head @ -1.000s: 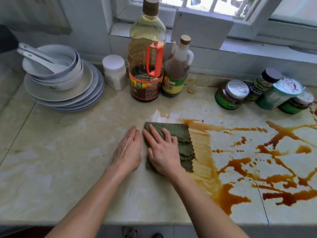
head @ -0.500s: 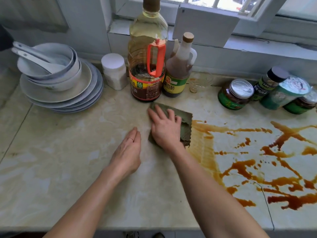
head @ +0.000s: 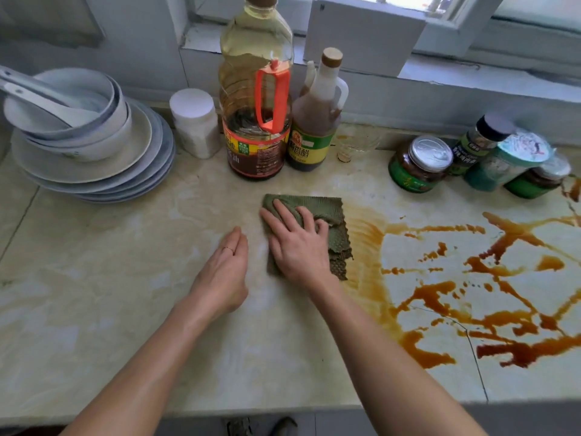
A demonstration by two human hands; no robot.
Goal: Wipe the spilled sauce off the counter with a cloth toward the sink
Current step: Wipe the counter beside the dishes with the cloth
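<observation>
We log the folded green waffle-weave cloth [head: 327, 215] on the pale marbled stone desk [head: 125, 309], at the left margin of the brown spilled sauce [head: 503, 322]. Our right hand [head: 298, 250] presses it flat, fingers spread, probably to load the whole pad. Our left hand [head: 224, 275] rests flat beside it, empty, likely bracing. The cloth's long axis appears to run near-to-far. Sink not in view.

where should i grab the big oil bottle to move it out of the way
By the orange handle, reaching straight in from your side. The oil bottle stands upright with that handle facing you, and the vinegar bottle and white jar stand close on either side.
</observation>
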